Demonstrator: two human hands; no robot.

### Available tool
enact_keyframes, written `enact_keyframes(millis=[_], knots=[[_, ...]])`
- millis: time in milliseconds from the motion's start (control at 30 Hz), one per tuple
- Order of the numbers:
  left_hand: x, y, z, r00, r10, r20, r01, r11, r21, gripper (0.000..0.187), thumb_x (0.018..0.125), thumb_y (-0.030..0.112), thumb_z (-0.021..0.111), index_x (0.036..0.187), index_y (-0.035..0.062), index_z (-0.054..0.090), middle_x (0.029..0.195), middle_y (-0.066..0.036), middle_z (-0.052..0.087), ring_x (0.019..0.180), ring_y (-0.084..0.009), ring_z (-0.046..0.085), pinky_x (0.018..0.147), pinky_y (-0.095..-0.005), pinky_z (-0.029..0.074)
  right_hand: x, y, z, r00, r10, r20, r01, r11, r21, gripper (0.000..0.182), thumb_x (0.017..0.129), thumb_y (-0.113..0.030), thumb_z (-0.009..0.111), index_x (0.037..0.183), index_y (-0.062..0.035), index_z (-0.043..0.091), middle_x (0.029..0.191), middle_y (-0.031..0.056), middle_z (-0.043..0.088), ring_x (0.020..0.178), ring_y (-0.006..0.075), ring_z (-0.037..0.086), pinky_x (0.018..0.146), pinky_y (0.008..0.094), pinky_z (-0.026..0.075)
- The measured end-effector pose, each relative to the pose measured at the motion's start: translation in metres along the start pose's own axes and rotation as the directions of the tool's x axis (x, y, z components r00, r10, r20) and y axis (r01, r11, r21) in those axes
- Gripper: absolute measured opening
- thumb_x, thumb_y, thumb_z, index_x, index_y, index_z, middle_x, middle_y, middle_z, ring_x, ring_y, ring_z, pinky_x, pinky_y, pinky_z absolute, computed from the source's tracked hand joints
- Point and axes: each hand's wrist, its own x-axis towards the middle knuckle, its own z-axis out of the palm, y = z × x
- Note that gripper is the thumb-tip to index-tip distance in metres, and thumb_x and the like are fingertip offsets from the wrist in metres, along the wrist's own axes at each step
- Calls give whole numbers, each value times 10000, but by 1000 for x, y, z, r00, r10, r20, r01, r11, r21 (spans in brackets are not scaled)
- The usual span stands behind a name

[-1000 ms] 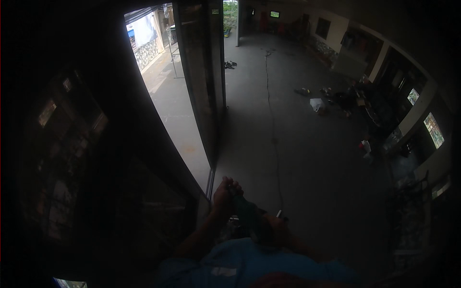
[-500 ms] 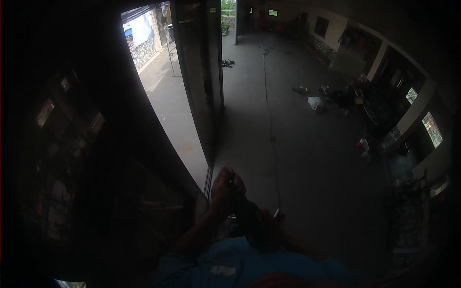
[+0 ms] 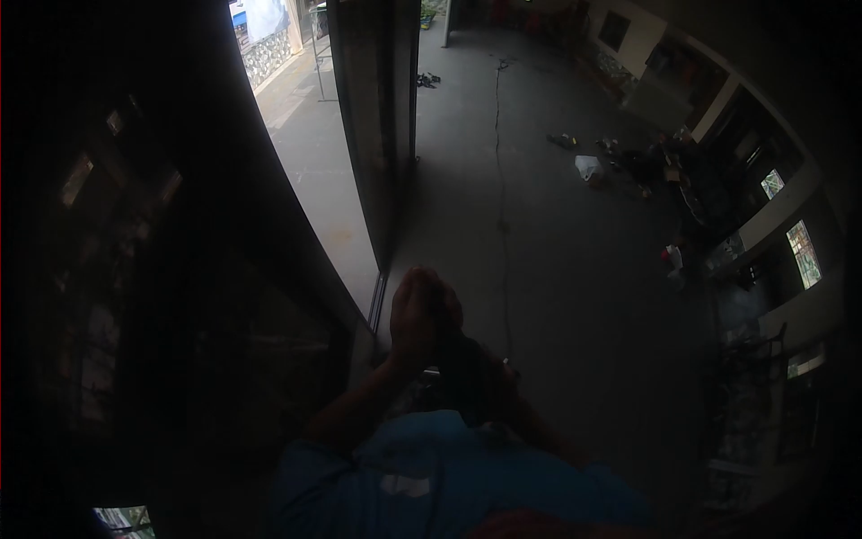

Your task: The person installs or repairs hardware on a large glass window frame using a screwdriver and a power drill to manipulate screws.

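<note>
A dark, elongated tool is held in front of my blue shirt, pointing forward; shadow hides its exact kind. My left hand is closed around its front end, close to the lower corner of the door frame. Further back, my right hand wraps the rear part, near my body. Its fingers are mostly lost in the dark. A small pale piece shows just beyond the right hand.
To the left stands a tall dark door frame with a bright opening. A thin cable runs along the grey floor. A white bag and scattered items lie right of it, near dark furniture.
The view has tipped downward, so the room and door frame sit higher in the picture. Both hands also appear higher, still on the dark tool.
</note>
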Motion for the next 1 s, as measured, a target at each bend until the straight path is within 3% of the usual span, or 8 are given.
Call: enact_keyframes(millis=[200,267,400,467,567,733,867,1000], knots=[[-8,14,5,986,91,142,-120,971,205,290,1056,307,345,950,65,466,702,-85,566,555,-148,566,485,-262,458,39,-20,-35,987,140,76,-138,990,-27,653,730,-284,706,1261,16,471,1141,223,541,955,396,564,794,487,461],[-13,15,6,977,-209,36,210,977,-30,283,1018,339,456,1000,64,520,831,-103,620,798,-214,653,687,-347,542,39,-20,-36,956,228,186,-230,973,-11,656,718,-294,720,1248,11,486,1133,216,549,932,384,571,792,480,463],[-11,-6,-30,875,-443,197,442,896,48,243,890,268,690,944,56,583,879,-96,643,1020,-267,652,894,-408,527,58,-29,-47,996,69,-47,-73,993,-92,652,725,-250,731,1273,10,492,1117,205,559,920,366,583,778,466,472],[-11,-4,-34,862,-479,164,477,877,56,239,889,264,688,935,50,592,871,-92,642,1039,-269,644,895,-412,528,47,-24,-43,995,2,-101,-4,1000,-28,641,737,-226,727,1287,6,492,1121,203,559,935,364,587,778,462,475],[-17,-2,-34,854,-505,125,503,863,48,230,884,257,687,916,42,609,856,-83,641,1071,-268,629,894,-417,527,20,-14,-24,966,249,68,-258,939,227,636,759,-192,716,1315,2,475,1126,201,557,960,361,587,786,453,478],[-28,6,-43,869,-491,59,493,869,-30,219,865,253,700,867,52,614,858,-75,640,1134,-262,595,858,-388,531,38,-21,-19,991,137,11,-137,978,160,656,742,-221,750,1287,17,474,1117,203,556,965,355,586,794,453,479],[-38,10,-58,939,-343,3,343,939,26,262,853,211,710,689,88,548,659,-39,578,734,-147,640,675,-318,533,67,-39,-24,999,10,-32,-4,988,157,670,723,-230,767,1262,31,467,1056,206,580,929,366,596,796,458,479],[-46,15,-86,948,-319,1,317,941,-114,181,911,182,610,780,63,568,704,-54,569,755,-176,604,744,-310,493,77,-31,-10,999,-54,7,52,988,147,558,801,-196,635,1265,33,428,964,226,580,842,409,586,766,481,466]])
